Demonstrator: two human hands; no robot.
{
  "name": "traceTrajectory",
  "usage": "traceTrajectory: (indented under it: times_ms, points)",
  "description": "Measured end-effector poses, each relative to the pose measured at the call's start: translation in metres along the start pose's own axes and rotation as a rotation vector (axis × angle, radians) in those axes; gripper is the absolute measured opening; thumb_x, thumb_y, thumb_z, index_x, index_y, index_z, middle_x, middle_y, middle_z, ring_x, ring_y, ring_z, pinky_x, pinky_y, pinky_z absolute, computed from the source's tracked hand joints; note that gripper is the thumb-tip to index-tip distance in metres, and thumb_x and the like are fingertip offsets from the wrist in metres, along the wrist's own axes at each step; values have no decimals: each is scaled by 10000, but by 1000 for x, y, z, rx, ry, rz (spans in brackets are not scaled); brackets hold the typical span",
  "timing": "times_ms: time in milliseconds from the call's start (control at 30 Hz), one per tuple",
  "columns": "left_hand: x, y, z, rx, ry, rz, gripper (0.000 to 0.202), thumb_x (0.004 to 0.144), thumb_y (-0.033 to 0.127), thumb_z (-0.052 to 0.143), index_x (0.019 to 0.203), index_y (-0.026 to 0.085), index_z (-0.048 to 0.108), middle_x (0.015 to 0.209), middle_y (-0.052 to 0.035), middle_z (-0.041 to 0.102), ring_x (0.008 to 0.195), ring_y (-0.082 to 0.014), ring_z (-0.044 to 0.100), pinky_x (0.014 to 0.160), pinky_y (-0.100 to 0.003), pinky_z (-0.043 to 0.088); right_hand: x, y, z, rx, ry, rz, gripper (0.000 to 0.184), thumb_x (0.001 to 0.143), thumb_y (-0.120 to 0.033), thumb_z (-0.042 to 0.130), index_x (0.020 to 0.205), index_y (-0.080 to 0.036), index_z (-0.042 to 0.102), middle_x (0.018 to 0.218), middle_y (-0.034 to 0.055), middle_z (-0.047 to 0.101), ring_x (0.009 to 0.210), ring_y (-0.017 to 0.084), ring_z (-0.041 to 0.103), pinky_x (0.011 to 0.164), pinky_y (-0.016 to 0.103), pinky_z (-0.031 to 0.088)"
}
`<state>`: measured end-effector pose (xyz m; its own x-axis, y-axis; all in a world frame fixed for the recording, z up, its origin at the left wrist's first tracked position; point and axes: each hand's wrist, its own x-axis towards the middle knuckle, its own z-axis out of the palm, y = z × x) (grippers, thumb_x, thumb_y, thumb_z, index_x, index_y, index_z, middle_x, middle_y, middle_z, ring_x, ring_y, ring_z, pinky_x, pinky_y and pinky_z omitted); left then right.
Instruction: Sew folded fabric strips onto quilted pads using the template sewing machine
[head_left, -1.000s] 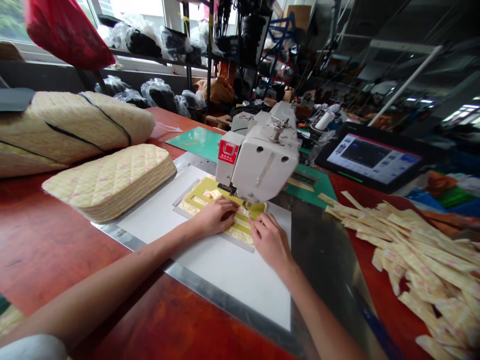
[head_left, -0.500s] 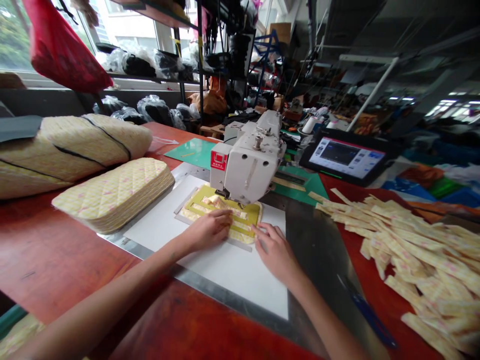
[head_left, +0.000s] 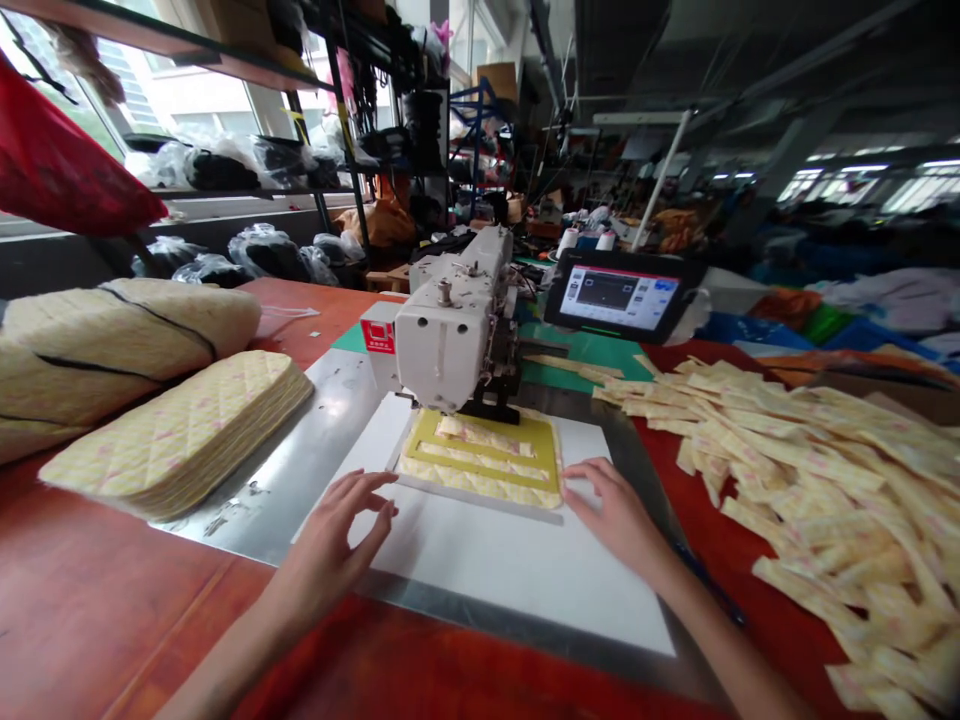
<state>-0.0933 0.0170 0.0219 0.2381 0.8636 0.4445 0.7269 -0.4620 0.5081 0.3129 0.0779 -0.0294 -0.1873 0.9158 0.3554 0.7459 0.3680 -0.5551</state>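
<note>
A yellow slotted sewing template (head_left: 480, 455) lies on a white board (head_left: 487, 570), with quilted yellow fabric showing through its slots and its front end under the presser foot of a white automatic sewing machine (head_left: 450, 345). My left hand (head_left: 334, 535) hovers at the board's left edge, fingers spread, holding nothing and apart from the template. My right hand (head_left: 611, 515) rests on the board just right of the template's front corner, fingers apart and holding nothing.
A stack of quilted yellow pieces (head_left: 176, 430) and a long quilted bundle (head_left: 120, 350) lie left on a red tabletop (head_left: 97, 600). Many cut quilted strips (head_left: 810, 490) are heaped to the right. A control tablet (head_left: 619, 295) stands behind them.
Both hands have let go of the template and moved apart, to its left and right. The template now sits further under the machine, with its fabric lying flat. My head view has turned slightly.
</note>
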Motion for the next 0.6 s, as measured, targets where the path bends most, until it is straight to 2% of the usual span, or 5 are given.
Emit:
traceTrajectory:
  times_ms: [100, 233, 400, 500, 600]
  points:
    - [1, 7, 2, 3, -8, 23, 281, 1014, 349, 555, 1281, 280, 605, 936, -22, 769, 1093, -266, 709, 951, -417, 570, -10, 11, -7, 2, 15, 33, 193, 904, -359, 648, 1056, -241, 670, 1096, 74, 648, 1074, 259, 635, 966, 411, 518]
    - [7, 22, 13, -39, -22, 39, 257, 1011, 321, 554, 1247, 262, 639, 944, -47, 758, 1058, -256, 700, 955, -415, 573, -11, 3, 0, -75, 53, 24, 348, 829, -428, 757, 1094, -227, 656, 1083, 77, 641, 1039, 272, 633, 941, 415, 506]
    - [16, 43, 35, -112, -44, 99, 219, 1014, 299, 522, 1161, 251, 677, 984, -86, 738, 993, -252, 713, 910, -422, 603, 2, -12, 6, -127, 39, -5, 150, 932, -330, 641, 835, -218, 616, 776, 13, 598, 743, 206, 600, 702, 323, 461]
    - [20, 52, 43, -122, -54, 141, 195, 1016, 278, 520, 1114, 249, 685, 1032, -96, 725, 1029, -253, 705, 909, -424, 608, -1, -7, -13, -102, -31, -8, 183, 953, -249, 571, 772, -220, 582, 738, -7, 586, 701, 177, 585, 668, 294, 431]
    - [21, 61, 43, -105, -75, 208, 183, 1019, 244, 511, 1083, 260, 683, 1061, -98, 717, 1110, -262, 676, 915, -419, 603, -23, 0, -47, -138, -31, 8, 220, 959, -243, 549, 739, -229, 551, 728, -11, 570, 684, 169, 570, 639, 283, 415]
